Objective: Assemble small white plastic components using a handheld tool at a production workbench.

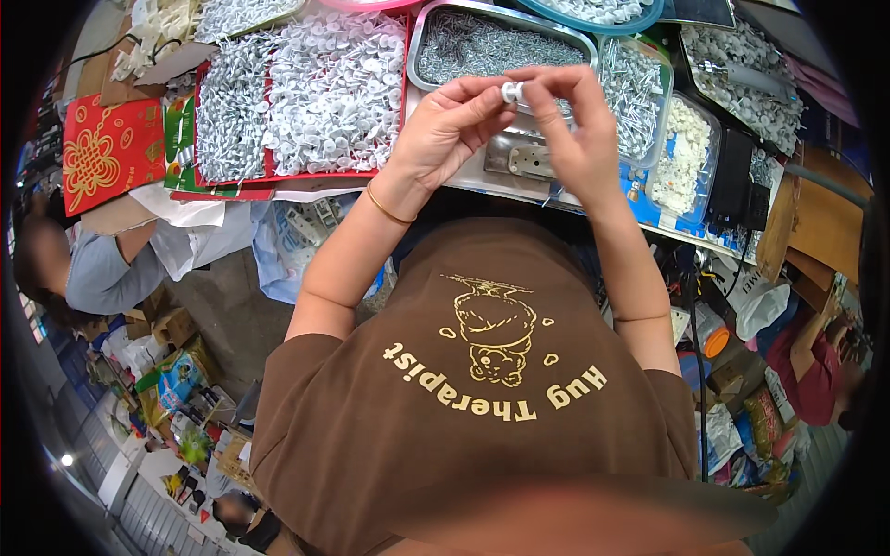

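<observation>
My left hand (445, 130) and my right hand (577, 125) meet above the work table, both pinching one small white plastic cap (511, 92) between their fingertips. A thin gold bangle sits on my left wrist. Just below the hands lies a small metal plate fixture (525, 159). Behind the cap stands a steel tray of grey nails (482, 44). A red tray (278, 174) heaped with white plastic caps lies to the left of my left hand.
Clear tubs of nails (635, 88) and white caps (681, 157) stand to the right. A red patterned box (109, 148) lies far left. One person sits at the left edge (93, 269), another at the right (816, 366). Bags and cartons crowd the floor.
</observation>
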The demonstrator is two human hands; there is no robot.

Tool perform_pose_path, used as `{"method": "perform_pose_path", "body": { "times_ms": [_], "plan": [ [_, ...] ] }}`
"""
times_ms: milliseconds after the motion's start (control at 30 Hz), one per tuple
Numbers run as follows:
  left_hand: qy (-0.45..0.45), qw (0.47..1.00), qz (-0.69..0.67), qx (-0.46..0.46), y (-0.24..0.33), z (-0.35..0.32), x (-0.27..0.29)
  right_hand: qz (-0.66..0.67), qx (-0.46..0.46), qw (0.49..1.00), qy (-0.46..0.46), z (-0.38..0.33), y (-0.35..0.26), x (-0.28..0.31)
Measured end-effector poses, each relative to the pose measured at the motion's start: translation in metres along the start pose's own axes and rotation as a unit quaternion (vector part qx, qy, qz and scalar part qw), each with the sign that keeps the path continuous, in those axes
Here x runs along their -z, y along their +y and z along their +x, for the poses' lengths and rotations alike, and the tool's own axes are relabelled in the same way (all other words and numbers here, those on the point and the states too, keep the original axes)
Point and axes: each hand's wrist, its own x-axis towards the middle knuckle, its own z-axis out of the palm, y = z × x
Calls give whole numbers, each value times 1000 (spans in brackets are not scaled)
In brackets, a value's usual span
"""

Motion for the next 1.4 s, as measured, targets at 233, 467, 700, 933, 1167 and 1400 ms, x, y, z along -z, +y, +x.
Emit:
{"method": "perform_pose_path", "body": {
  "times_ms": [233, 467, 700, 933, 1167, 1400],
  "plan": [
    [40, 803, 557, -207, -6, -18, -25, -394, -62, 917, -12, 48, 53, 19],
    [-3, 663, 698, -272, -24, -14, -18, -504, -34, 861, -57, 56, 58, 4],
    [-38, 569, 768, -290, -27, -10, -30, -322, 49, 945, 12, 42, 44, 15],
    [25, 514, 761, -395, 32, 3, -10, -131, -112, 985, 25, 24, 18, 32],
    [393, 274, 861, -169, 249, 50, 87, -119, -123, 985, 18, 10, 12, 37],
    [455, 278, 843, -71, 286, 72, 162, -103, -117, 987, 29, 4, 16, 41]
  ]
}}
